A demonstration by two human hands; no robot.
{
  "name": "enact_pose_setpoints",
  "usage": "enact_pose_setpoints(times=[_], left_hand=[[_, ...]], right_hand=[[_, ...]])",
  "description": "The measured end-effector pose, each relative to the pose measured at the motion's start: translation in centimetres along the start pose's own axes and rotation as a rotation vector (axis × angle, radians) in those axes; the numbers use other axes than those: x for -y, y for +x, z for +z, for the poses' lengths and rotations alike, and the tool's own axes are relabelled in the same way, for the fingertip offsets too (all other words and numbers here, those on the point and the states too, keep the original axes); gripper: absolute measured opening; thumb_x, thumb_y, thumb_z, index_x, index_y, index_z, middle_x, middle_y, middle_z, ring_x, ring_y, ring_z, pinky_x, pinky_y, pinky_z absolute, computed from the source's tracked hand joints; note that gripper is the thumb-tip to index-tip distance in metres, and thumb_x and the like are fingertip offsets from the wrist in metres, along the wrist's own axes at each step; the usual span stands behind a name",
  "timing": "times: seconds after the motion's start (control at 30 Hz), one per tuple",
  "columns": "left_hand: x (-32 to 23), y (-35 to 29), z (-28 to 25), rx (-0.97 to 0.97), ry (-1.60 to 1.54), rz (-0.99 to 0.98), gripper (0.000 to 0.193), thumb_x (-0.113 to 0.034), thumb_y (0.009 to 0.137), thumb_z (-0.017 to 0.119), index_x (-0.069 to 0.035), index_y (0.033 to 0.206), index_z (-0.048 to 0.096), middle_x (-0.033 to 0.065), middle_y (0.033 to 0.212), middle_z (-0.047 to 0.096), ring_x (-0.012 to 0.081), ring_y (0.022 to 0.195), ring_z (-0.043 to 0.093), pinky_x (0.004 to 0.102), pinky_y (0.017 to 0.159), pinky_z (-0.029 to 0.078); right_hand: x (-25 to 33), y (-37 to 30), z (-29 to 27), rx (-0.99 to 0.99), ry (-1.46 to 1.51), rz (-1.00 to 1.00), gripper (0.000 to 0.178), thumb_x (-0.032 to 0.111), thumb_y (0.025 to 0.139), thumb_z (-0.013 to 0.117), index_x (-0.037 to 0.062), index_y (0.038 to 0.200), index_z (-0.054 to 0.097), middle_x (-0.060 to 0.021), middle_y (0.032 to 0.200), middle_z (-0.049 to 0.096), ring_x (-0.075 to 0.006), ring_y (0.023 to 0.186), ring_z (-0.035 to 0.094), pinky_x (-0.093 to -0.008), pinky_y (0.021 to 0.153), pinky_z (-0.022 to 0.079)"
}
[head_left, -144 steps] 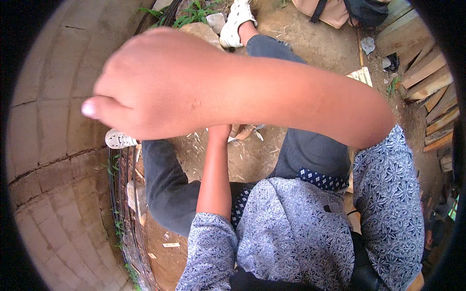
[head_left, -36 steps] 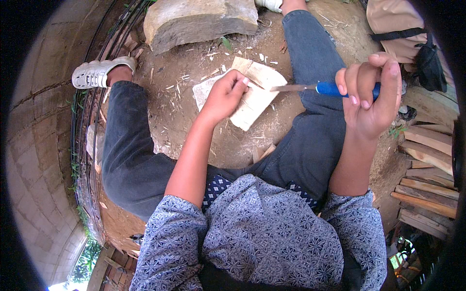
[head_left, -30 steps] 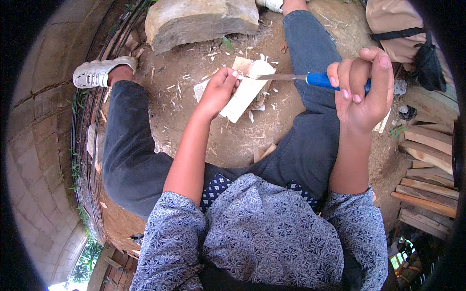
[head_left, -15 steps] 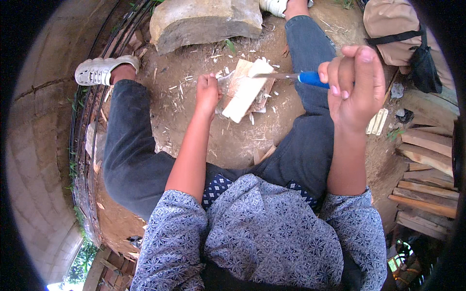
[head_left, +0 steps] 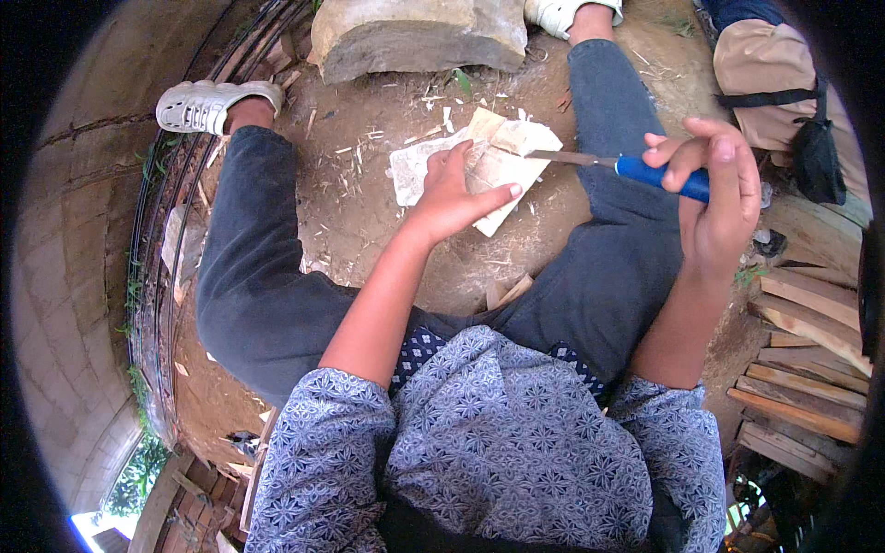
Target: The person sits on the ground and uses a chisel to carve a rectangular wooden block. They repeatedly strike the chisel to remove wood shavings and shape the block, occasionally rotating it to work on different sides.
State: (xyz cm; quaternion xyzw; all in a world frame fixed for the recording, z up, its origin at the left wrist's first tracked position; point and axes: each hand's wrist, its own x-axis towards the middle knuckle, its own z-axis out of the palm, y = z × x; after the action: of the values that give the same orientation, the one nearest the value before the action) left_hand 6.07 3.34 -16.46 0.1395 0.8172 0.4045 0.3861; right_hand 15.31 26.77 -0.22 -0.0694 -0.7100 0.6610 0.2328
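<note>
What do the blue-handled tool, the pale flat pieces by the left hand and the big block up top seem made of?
The handle looks like smooth blue plastic, evenly coloured; the thin, dull grey blade is probably metal. The pale flat pieces are likely bare wood, cream and matte, with similar slivers scattered around. The big block is apparently rough stone, given its uneven surface.
</note>
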Motion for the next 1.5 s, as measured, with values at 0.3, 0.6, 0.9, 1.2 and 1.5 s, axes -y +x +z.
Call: enact_pose_setpoints(times=[0.3, 0.6, 0.9, 1.2, 1.5], left_hand=[[-1.4, -1.9, 1.3, -0.174, -0.027, 0.036, 0.104, -0.053, 0.068, 0.084, 0.001, 0.144, 0.038, 0.0277, 0.139, 0.042, 0.0399, 0.133, 0.044, 0.0431, 0.113, 0.036], [1.7, 1.9, -3.7, -0.425, 0.142, 0.302, 0.09, -0.046, 0.059, 0.09, -0.005, 0.131, 0.056, 0.0212, 0.128, 0.051, 0.0382, 0.123, 0.051, 0.0439, 0.105, 0.043], [11.4, 6.1, -6.6, -0.261, -0.084, 0.082, 0.065, -0.048, 0.073, 0.081, -0.003, 0.119, 0.07, 0.021, 0.131, 0.061, 0.0341, 0.123, 0.058, 0.04, 0.108, 0.044], [11.9, 3.6, -1.8, -0.813, -0.114, -0.013, 0.091, -0.047, 0.063, 0.091, -0.004, 0.134, 0.052, 0.0187, 0.135, 0.05, 0.0357, 0.129, 0.048, 0.0441, 0.11, 0.039], [12.3, 4.2, -1.4, -0.826, -0.111, -0.034, 0.081, -0.051, 0.063, 0.089, -0.006, 0.123, 0.06, 0.0173, 0.142, 0.048, 0.0352, 0.134, 0.043, 0.0439, 0.114, 0.035]], right_hand=[[3.4, -5.2, -3.5, -0.01, -0.484, 0.505, 0.036, 0.028, 0.107, 0.045, 0.0006, 0.114, 0.068, -0.0092, 0.105, 0.071, -0.0145, 0.088, 0.064, -0.03, 0.081, 0.052], [1.7, -10.6, 1.1, -0.13, -0.05, 0.703, 0.039, 0.019, 0.105, 0.05, 0.0035, 0.141, 0.052, -0.0132, 0.13, 0.06, -0.0125, 0.081, 0.065, -0.0303, 0.076, 0.06], [-3.2, -7.7, 6.8, 0.202, -0.034, 0.893, 0.039, 0.022, 0.106, 0.05, 0.0065, 0.142, 0.052, -0.0043, 0.117, 0.065, -0.0069, 0.077, 0.055, -0.0234, 0.071, 0.049], [-5.9, 1.9, 10.3, 0.737, -0.778, 0.368, 0.032, 0.021, 0.095, 0.062, 0.0026, 0.121, 0.067, -0.0196, 0.11, 0.072, -0.0295, 0.096, 0.071, -0.0393, 0.086, 0.052], [-3.1, 7.0, 16.3, 1.066, -1.169, 0.019, 0.028, 0.016, 0.094, 0.055, 0.0024, 0.114, 0.069, -0.0225, 0.101, 0.071, -0.0399, 0.097, 0.067, -0.0469, 0.088, 0.051]])
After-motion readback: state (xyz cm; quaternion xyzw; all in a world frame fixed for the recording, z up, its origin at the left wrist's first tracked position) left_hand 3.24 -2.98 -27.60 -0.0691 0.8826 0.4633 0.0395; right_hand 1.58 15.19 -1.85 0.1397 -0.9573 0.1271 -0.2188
